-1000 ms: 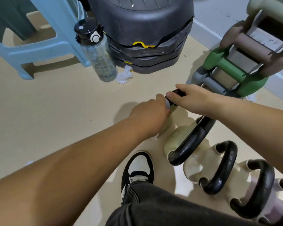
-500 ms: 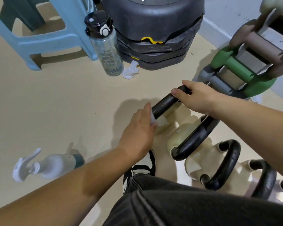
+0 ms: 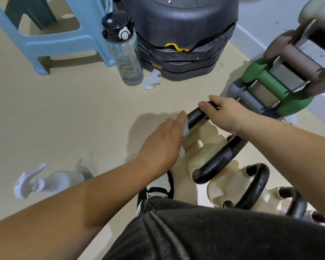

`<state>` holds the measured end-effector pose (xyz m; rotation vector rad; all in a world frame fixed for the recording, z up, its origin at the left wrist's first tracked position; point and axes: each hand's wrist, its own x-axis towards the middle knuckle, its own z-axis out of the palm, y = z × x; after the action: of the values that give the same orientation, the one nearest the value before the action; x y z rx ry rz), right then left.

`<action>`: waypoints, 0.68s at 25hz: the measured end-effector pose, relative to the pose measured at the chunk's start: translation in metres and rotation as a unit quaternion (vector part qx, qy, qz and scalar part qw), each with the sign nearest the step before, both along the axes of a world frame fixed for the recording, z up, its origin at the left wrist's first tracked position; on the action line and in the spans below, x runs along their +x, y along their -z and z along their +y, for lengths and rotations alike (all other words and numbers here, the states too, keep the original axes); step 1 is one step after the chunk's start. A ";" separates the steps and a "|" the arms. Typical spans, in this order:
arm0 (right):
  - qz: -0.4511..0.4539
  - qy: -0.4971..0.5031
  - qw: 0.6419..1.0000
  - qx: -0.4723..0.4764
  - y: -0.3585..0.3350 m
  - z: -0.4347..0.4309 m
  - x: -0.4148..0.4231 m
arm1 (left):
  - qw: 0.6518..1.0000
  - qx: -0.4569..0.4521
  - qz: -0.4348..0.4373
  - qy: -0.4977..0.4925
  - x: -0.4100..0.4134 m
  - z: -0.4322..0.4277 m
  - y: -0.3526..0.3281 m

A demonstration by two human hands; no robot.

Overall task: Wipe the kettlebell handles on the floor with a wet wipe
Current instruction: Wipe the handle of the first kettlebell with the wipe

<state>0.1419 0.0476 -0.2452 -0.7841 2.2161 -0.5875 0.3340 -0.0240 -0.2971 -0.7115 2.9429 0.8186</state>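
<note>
Several cream kettlebells with black handles lie in a row on the beige floor at the lower right. The nearest kettlebell's black handle (image 3: 197, 116) is tipped up towards me. My right hand (image 3: 226, 114) grips its upper end. My left hand (image 3: 162, 142) presses a white wet wipe (image 3: 241, 126) against the handle's lower left end, fingers wrapped around the wipe. A second kettlebell handle (image 3: 219, 162) and a third (image 3: 255, 186) lie behind, closer to my knee.
A clear water bottle (image 3: 124, 53) and a crumpled used wipe (image 3: 151, 82) sit by a stack of black weight plates (image 3: 180, 34). A blue plastic stool (image 3: 51, 34) stands far left, a dumbbell rack (image 3: 281, 77) right, a spray bottle (image 3: 51, 182) lower left. My shoe (image 3: 158, 186) is below.
My left hand has slid down the handle away from my right hand, baring more of the black bar. The view has tilted down, bringing the spray bottle into sight.
</note>
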 end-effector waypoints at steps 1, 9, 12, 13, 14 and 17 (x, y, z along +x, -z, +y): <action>-0.003 0.002 1.000 -0.005 0.001 0.000 0.000 | 1.000 0.005 -0.003 0.001 0.013 0.002 0.005; 0.002 0.016 0.998 -0.064 0.011 -0.008 -0.004 | 0.986 -0.078 -0.146 0.023 -0.096 -0.013 -0.034; -0.006 -0.002 0.999 -0.047 0.007 -0.006 -0.007 | 0.993 -0.055 -0.099 -0.021 -0.075 -0.005 -0.025; -0.005 -0.011 0.999 -0.035 0.006 -0.005 -0.008 | 0.995 -0.075 -0.066 -0.008 -0.057 -0.002 -0.017; -0.003 -0.019 0.999 -0.029 0.004 -0.005 -0.008 | 0.995 -0.092 -0.040 0.012 -0.037 0.000 -0.008; 0.005 -0.016 1.000 -0.020 0.003 -0.004 -0.006 | 0.994 -0.104 -0.015 0.030 0.008 0.004 0.006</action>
<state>0.1358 0.0432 -0.2478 -0.8429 2.2040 -0.6161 0.3415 -0.0195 -0.3027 -0.6336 3.0350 0.4960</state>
